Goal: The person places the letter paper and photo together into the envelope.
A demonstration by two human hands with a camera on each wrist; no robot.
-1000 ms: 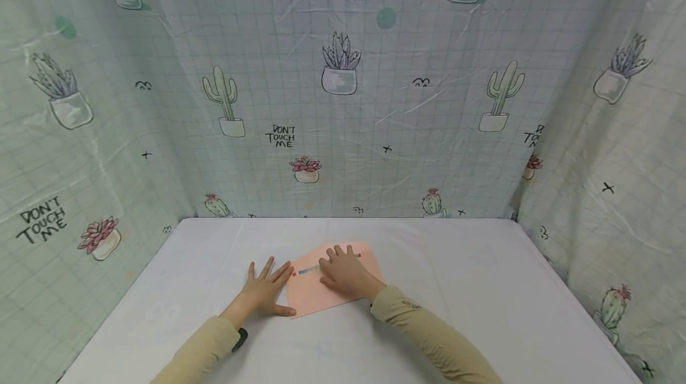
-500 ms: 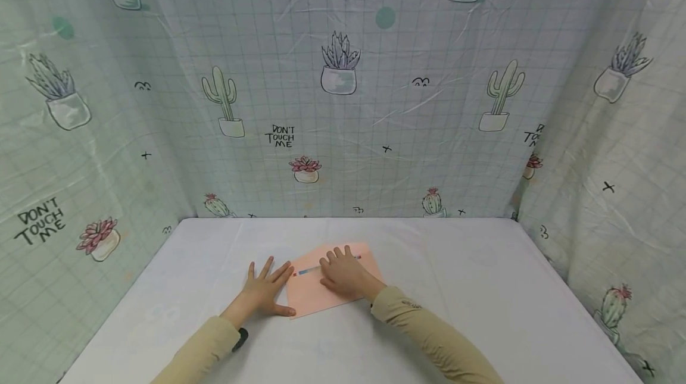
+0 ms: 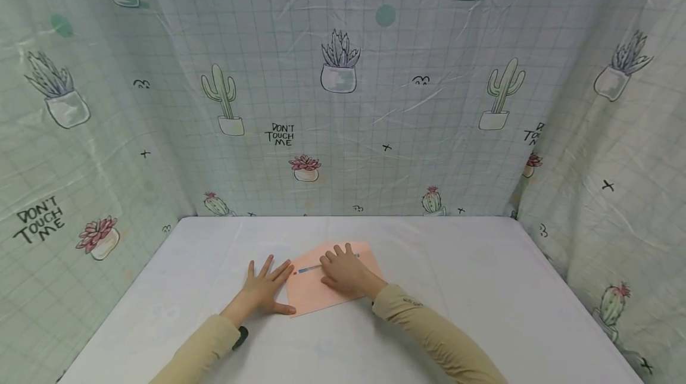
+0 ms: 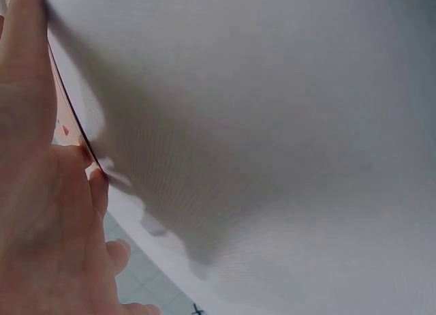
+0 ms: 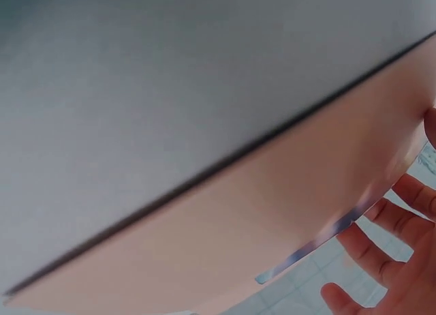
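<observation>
A pink sheet of paper shaped like an envelope with its flap raised (image 3: 311, 297) lies tilted on the white table. A narrow shiny blue strip (image 3: 308, 269) crosses its upper part, with a small red mark near its left end. My left hand (image 3: 261, 293) rests with fingers spread at the paper's left edge, fingertips and thumb on the border. Over the upper middle of the paper, my right hand (image 3: 345, 271) lies with fingers slightly bent, covering the middle of the strip. In the right wrist view its fingers (image 5: 371, 253) are loosely bent beside the strip.
The white tabletop (image 3: 471, 300) extends around the paper on all sides. Curtains printed with cacti (image 3: 343, 110) hang behind the table and along both sides.
Both hands and the paper stay almost where they were. The right end of the strip, reddish before, now looks blue beside the right hand.
</observation>
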